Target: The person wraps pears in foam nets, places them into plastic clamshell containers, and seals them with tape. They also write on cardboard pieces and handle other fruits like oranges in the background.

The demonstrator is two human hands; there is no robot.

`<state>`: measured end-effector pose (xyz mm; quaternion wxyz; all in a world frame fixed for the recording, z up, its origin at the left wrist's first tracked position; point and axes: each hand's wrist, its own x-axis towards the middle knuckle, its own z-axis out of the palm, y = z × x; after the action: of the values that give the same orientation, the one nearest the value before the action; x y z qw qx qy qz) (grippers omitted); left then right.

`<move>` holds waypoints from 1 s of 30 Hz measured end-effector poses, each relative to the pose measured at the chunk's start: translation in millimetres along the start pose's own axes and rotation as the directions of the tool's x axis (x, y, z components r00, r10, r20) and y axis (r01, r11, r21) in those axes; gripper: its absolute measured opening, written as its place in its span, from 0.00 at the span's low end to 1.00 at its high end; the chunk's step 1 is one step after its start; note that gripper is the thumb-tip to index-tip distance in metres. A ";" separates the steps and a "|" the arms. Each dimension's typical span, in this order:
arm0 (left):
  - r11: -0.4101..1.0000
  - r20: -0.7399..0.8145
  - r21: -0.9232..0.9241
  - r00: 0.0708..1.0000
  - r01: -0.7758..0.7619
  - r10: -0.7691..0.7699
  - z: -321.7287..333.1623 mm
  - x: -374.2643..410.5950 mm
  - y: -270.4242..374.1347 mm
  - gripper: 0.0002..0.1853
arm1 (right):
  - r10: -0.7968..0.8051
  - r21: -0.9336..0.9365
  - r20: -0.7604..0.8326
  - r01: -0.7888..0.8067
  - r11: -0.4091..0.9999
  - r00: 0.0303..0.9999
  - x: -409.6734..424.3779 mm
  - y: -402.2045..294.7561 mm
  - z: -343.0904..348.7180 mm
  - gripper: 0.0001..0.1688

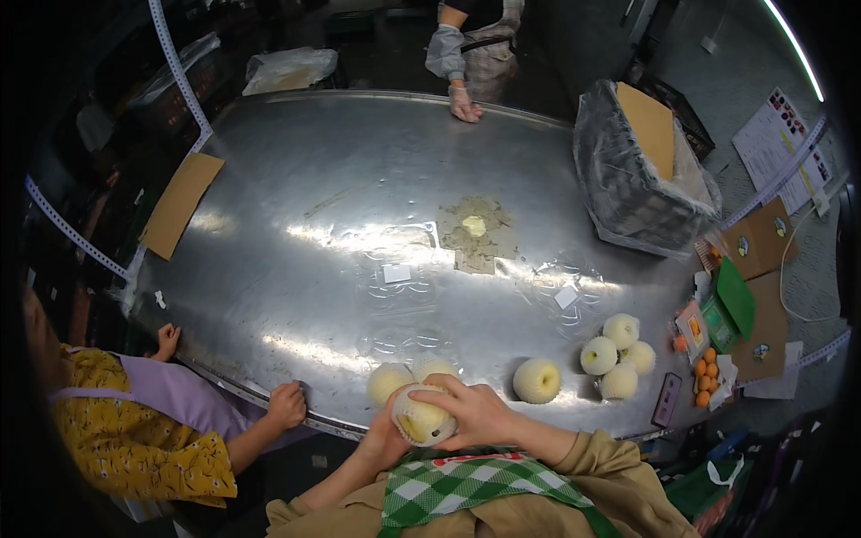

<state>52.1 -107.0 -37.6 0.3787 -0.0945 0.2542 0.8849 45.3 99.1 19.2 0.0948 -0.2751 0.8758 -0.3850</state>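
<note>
Close to my body, over the near edge of the metal table (336, 168), my left hand (385, 430) and my right hand (474, 411) hold a pale yellow fruit in a white foam net (422, 415) between them. My right fingers lie over its top and side; a dark spot shows on its skin. Just beyond my hands sit two more netted fruits (389, 382), partly hidden. One netted fruit (537, 380) stands alone to the right, and several more (619, 356) lie grouped farther right. Clear plastic trays (397, 296) rest farther in, with small white cards.
A plastic-lined crate (639, 181) stands at the far right. Small orange fruits (706, 376), a green box (734, 296) and a purple case (666, 400) lie at the right edge. Cardboard (181, 205) lies at left. One person stands at left, another across the table.
</note>
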 end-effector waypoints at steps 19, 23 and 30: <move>0.861 -0.137 0.491 0.964 -0.133 0.227 -51.3 54.6 78.3 0.41 | 0.185 0.045 -0.279 -0.179 0.983 0.942 -32.7 33.7 -13.7 0.21; 0.612 -0.096 0.786 0.960 -0.089 0.262 -43.0 78.5 93.8 0.39 | 0.232 0.104 -0.313 -0.209 0.972 0.921 -40.0 37.5 -11.4 0.16; -0.263 0.289 0.938 0.930 -0.227 0.227 -66.3 125.8 116.3 0.36 | 0.186 0.050 -0.381 -0.181 0.982 0.906 -37.1 44.8 -24.0 0.16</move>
<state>-120.6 -131.3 -95.4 0.1373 0.2827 0.8555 0.4116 48.7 159.3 1.4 -0.0409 -0.1102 0.8967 -0.4268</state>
